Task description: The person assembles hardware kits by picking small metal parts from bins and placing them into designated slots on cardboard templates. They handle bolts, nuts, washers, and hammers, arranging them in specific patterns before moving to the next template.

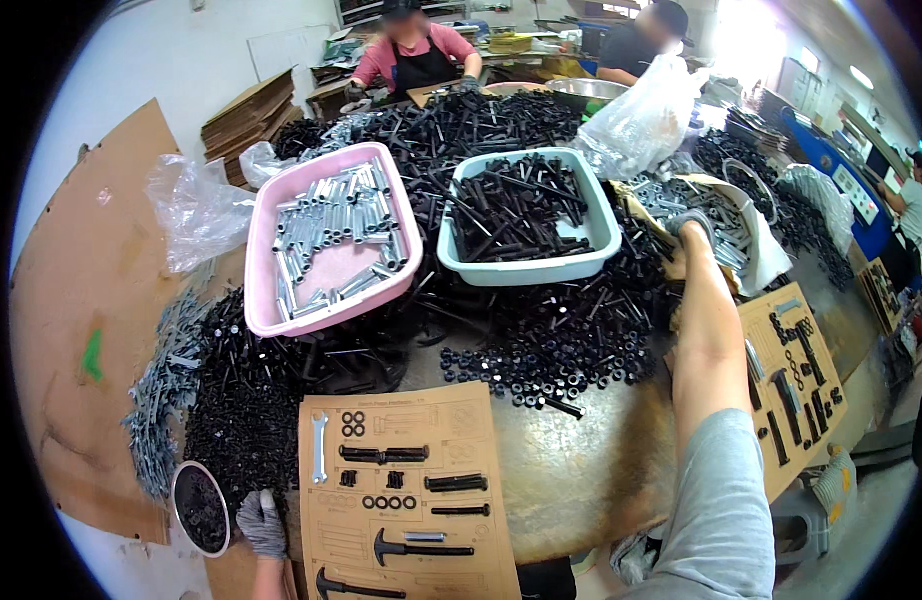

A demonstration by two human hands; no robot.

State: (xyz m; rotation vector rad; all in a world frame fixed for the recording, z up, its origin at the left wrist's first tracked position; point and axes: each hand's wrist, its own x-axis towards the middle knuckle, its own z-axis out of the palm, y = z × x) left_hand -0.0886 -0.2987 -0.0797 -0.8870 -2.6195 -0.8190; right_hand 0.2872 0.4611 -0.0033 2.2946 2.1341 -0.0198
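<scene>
My left hand, in a grey glove, rests at the lower left corner of a cardboard sheet with printed outlines, where a silver wrench, black bolts, washers and hammer-shaped parts lie. Beside it stands a small round bowl of black parts. My right hand, also gloved, reaches far right into an open brown bag of silver parts; its fingers are buried there, so a grip is hidden.
A pink tub holds silver sleeves and a pale blue tub holds black bolts amid heaps of black hardware. A second filled cardboard sheet lies right. Two people work at the far side, another at the right edge.
</scene>
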